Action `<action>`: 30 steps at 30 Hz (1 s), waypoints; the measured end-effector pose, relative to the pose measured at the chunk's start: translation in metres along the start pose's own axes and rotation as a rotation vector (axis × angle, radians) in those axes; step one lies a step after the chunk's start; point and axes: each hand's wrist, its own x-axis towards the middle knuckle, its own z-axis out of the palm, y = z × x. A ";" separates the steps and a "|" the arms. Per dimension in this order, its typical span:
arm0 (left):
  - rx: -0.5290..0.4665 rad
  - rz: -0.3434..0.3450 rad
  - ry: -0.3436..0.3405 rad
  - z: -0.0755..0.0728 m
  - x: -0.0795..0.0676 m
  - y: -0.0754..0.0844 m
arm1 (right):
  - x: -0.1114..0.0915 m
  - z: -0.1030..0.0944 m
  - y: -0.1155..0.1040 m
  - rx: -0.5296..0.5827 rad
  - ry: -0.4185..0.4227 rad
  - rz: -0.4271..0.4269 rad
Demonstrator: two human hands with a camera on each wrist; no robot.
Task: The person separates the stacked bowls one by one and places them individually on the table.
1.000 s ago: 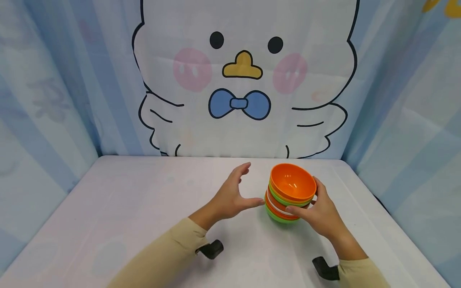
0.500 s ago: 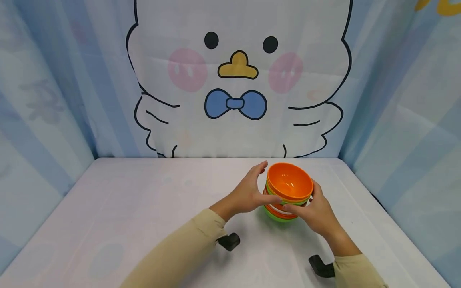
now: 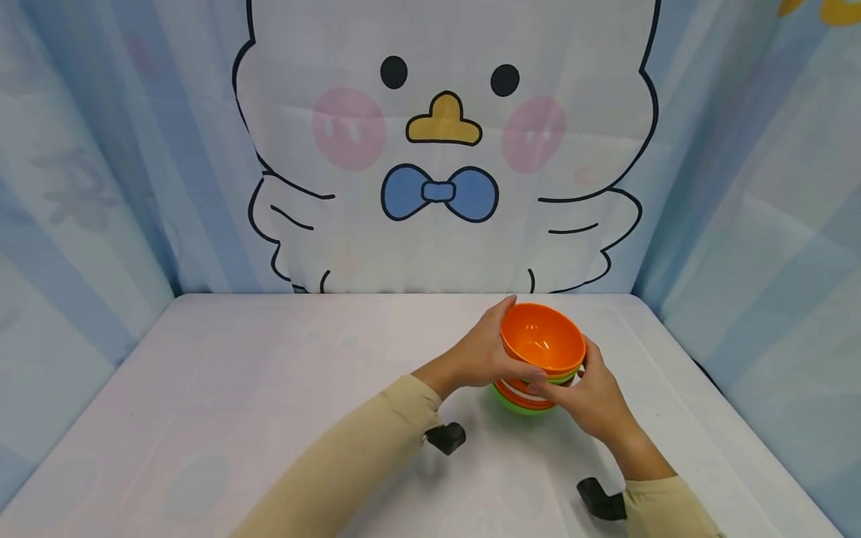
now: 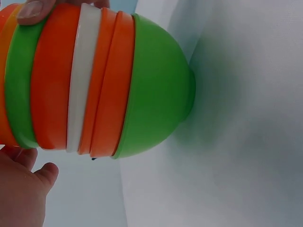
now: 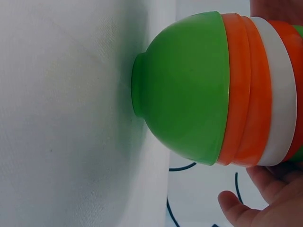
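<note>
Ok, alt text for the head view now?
A person's left hand and right hand grip opposite sides of a stack of nested bowls, right of centre. The top bowl is orange, the bottom bowl green; a pale table lies below, a cartoon-bird curtain behind.

Bowls (image 3: 545, 347) right of centre seem to be made of smooth, glossy plastic; matt cloth's seen on the curtain (image 3: 437, 155) up top and sleeves (image 3: 346, 457) lower down.

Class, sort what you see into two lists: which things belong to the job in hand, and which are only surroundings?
Belongs to the job:
stack of bowls, orange bowl on top, green bowl at the bottom
left hand and right hand, holding the stack

Only surroundings:
white table
cartoon backdrop
beige sleeves
</note>
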 end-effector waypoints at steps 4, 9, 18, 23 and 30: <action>-0.002 -0.010 0.010 0.003 0.002 0.000 | -0.001 0.000 0.000 0.005 -0.004 -0.001; 0.000 -0.003 0.030 0.005 0.002 0.000 | -0.001 0.000 0.000 0.004 -0.007 -0.001; -0.032 0.048 0.083 0.003 0.001 0.000 | 0.001 0.001 0.001 0.018 -0.018 0.005; -0.080 0.098 0.128 -0.007 0.001 0.006 | 0.001 0.000 0.001 0.023 -0.021 0.009; -0.066 0.126 0.219 -0.037 -0.004 0.015 | 0.001 0.000 0.002 0.017 -0.018 0.034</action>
